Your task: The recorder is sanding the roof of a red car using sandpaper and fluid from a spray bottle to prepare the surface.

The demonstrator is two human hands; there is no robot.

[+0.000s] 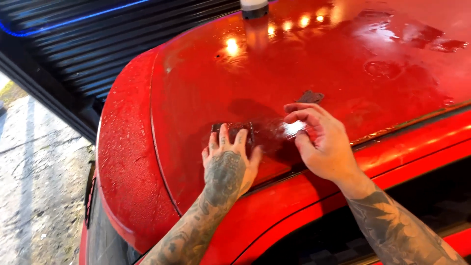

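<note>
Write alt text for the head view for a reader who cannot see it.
A person's left hand presses a dark pad flat on a wet red car roof. The right hand rests fingertips beside it, near another small dark piece.

We see the scene brightly lit, with daylight flooding in from the left where the pavement (29,186) looks washed out and pale. Overhead lamps throw a row of small hot glints onto the wet red car roof (304,64), and one white patch of glare sits just by the right hand (321,142). Soft shadows trail beneath both hands. Focus is fairly sharp in the middle, while the far top edge looks slightly soft.
</note>
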